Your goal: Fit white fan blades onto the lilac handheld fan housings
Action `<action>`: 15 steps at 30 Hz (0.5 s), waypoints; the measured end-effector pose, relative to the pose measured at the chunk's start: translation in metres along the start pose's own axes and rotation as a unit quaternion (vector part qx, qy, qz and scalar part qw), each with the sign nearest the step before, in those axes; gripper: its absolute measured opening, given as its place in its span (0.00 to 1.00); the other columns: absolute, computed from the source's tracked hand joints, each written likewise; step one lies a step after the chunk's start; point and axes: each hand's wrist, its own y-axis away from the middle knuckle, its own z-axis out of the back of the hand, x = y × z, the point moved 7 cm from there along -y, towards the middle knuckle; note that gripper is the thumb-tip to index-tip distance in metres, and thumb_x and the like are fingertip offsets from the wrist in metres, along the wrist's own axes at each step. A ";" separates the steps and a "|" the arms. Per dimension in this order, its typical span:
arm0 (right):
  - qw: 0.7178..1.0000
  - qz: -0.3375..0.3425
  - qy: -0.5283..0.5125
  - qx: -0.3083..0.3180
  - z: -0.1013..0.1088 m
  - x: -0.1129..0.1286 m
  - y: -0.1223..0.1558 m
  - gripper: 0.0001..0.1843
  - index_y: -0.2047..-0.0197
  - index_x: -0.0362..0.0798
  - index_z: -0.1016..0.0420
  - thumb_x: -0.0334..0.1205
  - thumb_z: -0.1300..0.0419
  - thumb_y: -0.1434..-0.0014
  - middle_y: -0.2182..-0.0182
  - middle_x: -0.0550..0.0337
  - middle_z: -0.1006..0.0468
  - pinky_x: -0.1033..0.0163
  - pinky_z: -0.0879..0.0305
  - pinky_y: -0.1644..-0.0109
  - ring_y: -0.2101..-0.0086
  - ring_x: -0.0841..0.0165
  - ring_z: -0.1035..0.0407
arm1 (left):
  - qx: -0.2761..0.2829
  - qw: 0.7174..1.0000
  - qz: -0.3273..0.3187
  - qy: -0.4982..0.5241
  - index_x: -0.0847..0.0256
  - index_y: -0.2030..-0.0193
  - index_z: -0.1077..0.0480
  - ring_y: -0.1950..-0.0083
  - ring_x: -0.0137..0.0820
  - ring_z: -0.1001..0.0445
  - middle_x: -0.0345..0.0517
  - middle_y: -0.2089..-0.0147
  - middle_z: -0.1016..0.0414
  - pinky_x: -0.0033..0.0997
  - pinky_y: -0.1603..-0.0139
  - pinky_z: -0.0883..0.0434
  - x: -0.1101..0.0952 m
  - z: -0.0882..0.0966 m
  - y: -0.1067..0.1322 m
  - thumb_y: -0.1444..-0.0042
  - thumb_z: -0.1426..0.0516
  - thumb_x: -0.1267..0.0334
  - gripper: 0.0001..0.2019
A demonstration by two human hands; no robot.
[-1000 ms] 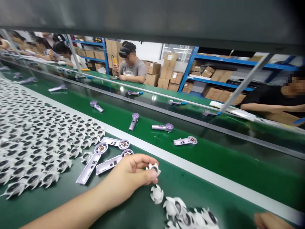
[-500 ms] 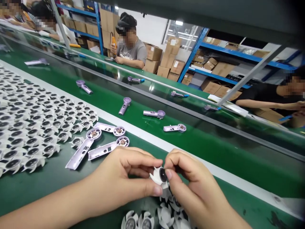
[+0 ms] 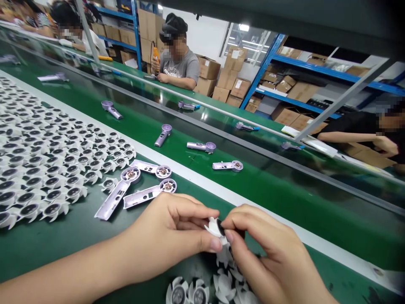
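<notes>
My left hand pinches a small white fan blade between thumb and fingertips. A black round centre faces the right side of that blade. Closed thumb and fingertips of my right hand press at this black centre, partly covering it. Under and in front of both hands lie several loose white fan blades, some hidden by my right hand. Left of my hands rest three lilac handheld-fan half shells with copper-coloured motor parts in their round ends.
Rows of white fan blades with black centres cover the bench at left. Beyond a white rail, lilac fan shells lie on a green conveyor belt. Co-workers sit across the line; cartons stand behind.
The view has shifted slightly. My right hand has rolled a little, its fingers now covering more of the black centre. Lilac shells on the belt have moved left relative to the bench.
</notes>
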 end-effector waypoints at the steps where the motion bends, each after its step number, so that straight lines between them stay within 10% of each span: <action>1: 1.000 0.026 0.017 -0.006 0.001 0.005 0.002 0.10 0.57 0.47 0.29 0.24 0.44 0.38 0.65 0.60 0.27 0.72 0.34 0.64 0.66 0.76 0.32 | -0.007 1.000 0.004 0.000 0.61 0.62 0.18 0.63 0.29 0.20 0.41 0.63 0.24 0.23 0.58 0.23 0.002 0.002 -0.001 0.51 0.31 0.67 0.08; 7: 0.992 0.098 0.077 0.008 0.007 0.003 -0.013 0.14 0.52 0.46 0.25 0.25 0.44 0.38 0.62 0.55 0.23 0.65 0.30 0.60 0.63 0.70 0.29 | -0.037 0.999 0.021 0.033 0.60 0.55 0.19 0.63 0.25 0.22 0.43 0.62 0.19 0.21 0.56 0.25 0.006 0.017 -0.007 0.51 0.30 0.64 0.15; 10: 0.993 -0.029 0.107 -0.043 0.024 -0.077 -0.046 0.16 0.46 0.50 0.26 0.40 0.42 0.37 0.57 0.55 0.22 0.62 0.27 0.56 0.59 0.66 0.26 | -0.071 0.990 0.022 0.122 0.61 0.56 0.19 0.62 0.22 0.22 0.44 0.61 0.18 0.16 0.57 0.27 0.002 0.025 -0.010 0.53 0.29 0.65 0.15; 13: 0.962 -0.189 0.199 -0.002 0.020 -0.189 -0.079 0.50 0.29 0.38 0.43 0.50 0.38 0.52 0.34 0.40 0.39 0.44 0.36 0.38 0.39 0.45 0.38 | -0.080 0.978 0.000 0.195 0.64 0.59 0.19 0.67 0.21 0.24 0.46 0.64 0.19 0.17 0.62 0.27 0.000 0.029 -0.013 0.58 0.27 0.65 0.18; 15: 0.969 -0.190 0.156 0.027 0.005 -0.236 -0.098 0.43 0.38 0.38 0.28 0.47 0.39 0.58 0.43 0.37 0.28 0.43 0.31 0.43 0.46 0.42 0.30 | -0.084 0.978 0.001 0.192 0.64 0.58 0.19 0.70 0.21 0.24 0.47 0.65 0.20 0.19 0.65 0.27 0.001 0.032 -0.015 0.61 0.25 0.59 0.22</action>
